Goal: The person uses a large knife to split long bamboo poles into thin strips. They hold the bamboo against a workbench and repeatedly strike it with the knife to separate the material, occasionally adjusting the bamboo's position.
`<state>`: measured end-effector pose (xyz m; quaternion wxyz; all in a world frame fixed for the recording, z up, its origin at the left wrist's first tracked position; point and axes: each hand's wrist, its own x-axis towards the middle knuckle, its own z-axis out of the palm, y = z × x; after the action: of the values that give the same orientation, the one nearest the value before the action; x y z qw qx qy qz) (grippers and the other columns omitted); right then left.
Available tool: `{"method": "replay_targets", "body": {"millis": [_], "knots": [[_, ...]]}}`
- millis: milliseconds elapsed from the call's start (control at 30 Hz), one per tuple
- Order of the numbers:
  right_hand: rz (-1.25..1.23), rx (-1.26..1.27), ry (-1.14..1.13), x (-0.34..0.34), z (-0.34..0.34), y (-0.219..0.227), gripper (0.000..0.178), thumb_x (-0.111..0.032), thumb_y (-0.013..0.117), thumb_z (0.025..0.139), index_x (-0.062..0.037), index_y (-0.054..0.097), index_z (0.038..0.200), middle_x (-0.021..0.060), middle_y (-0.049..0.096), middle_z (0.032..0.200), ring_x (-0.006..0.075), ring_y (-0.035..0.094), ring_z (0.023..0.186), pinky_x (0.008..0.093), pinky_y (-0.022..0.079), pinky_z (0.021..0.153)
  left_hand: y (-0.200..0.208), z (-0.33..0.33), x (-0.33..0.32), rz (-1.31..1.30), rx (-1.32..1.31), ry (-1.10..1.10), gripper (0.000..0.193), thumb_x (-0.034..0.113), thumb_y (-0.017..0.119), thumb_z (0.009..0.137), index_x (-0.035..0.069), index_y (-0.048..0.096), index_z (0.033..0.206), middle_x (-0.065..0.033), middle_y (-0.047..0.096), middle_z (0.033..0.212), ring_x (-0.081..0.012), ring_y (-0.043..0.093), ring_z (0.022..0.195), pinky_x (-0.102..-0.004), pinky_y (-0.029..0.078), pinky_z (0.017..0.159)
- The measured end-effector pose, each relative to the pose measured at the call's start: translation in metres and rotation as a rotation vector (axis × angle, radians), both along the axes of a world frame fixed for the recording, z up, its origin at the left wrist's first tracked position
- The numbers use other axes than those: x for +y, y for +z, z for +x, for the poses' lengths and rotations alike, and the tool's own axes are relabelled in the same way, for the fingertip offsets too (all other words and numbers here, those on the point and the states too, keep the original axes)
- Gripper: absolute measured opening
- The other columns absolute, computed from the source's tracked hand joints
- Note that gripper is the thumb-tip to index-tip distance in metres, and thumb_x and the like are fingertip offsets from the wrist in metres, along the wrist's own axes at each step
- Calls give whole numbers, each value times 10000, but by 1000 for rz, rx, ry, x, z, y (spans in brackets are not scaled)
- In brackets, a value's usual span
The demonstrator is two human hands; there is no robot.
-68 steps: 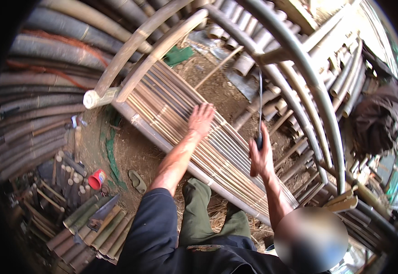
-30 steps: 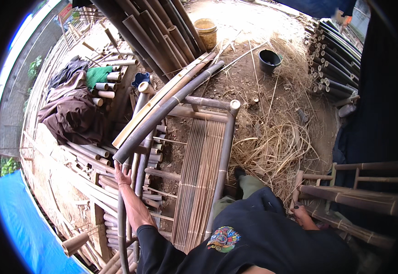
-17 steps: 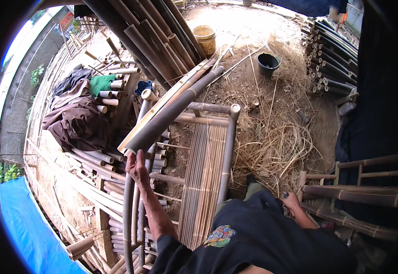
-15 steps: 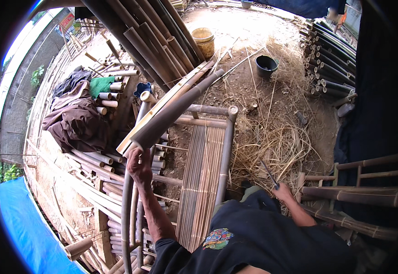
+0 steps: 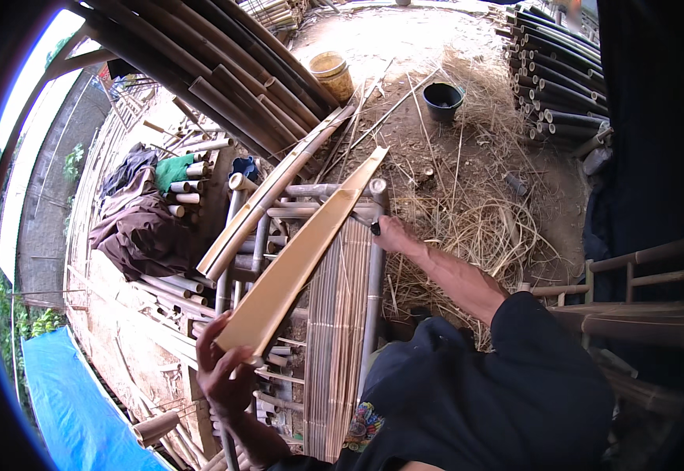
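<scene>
My left hand [image 5: 228,375] grips the near end of a split bamboo piece [image 5: 299,263], its pale hollow inner side facing up. The piece slants away from me to the upper right. My right hand [image 5: 397,237] is closed round the dark handle of a knife [image 5: 364,220], whose blade reaches to the right edge of the split bamboo. Below them is a bamboo bench frame [image 5: 374,294] with a seat of thin slats [image 5: 332,322]. Another split bamboo piece [image 5: 267,200] lies across the frame's far left corner.
Dark bamboo poles [image 5: 224,74] lean at the upper left, near a yellowish bucket [image 5: 331,77]. A black bucket [image 5: 442,102] stands on ground strewn with shavings [image 5: 491,235]. Stacked poles [image 5: 558,74] are at the far right, brown cloth [image 5: 145,231] at left, bamboo furniture [image 5: 632,322] at right.
The held bamboo has turned from its dark outer side to its pale inner side and come nearer. My right hand has brought the knife up and left to it.
</scene>
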<state>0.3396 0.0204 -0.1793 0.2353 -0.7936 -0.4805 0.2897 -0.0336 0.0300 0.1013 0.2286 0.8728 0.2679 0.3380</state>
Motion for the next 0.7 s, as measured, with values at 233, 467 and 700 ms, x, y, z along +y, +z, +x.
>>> {"method": "replay_targets", "body": {"millis": [233,467,700], "knots": [[49,112,-77,-93,-45,41,337,-286,673,796,-15,560,963,197,651,864,389,646,855,449,505,755,39,-114,-37,221,-44,73,110,103,637,836,24,621,911,-300,511,1239,-476,547,1103,-578,504,882],[-156,68,261,-162,-72,145,319,-260,674,786,13,606,935,203,666,908,335,667,882,428,527,785,51,-154,-69,193,-293,348,244,168,568,883,1,574,1061,-298,482,1275,-459,539,1126,-560,479,929],[-181,115,178,-234,-182,127,317,-254,687,779,12,602,928,221,667,873,370,662,879,445,526,774,44,-253,-83,55,-502,424,380,233,498,930,-22,526,1211,-295,454,1311,-442,531,1148,-542,454,977]]}}
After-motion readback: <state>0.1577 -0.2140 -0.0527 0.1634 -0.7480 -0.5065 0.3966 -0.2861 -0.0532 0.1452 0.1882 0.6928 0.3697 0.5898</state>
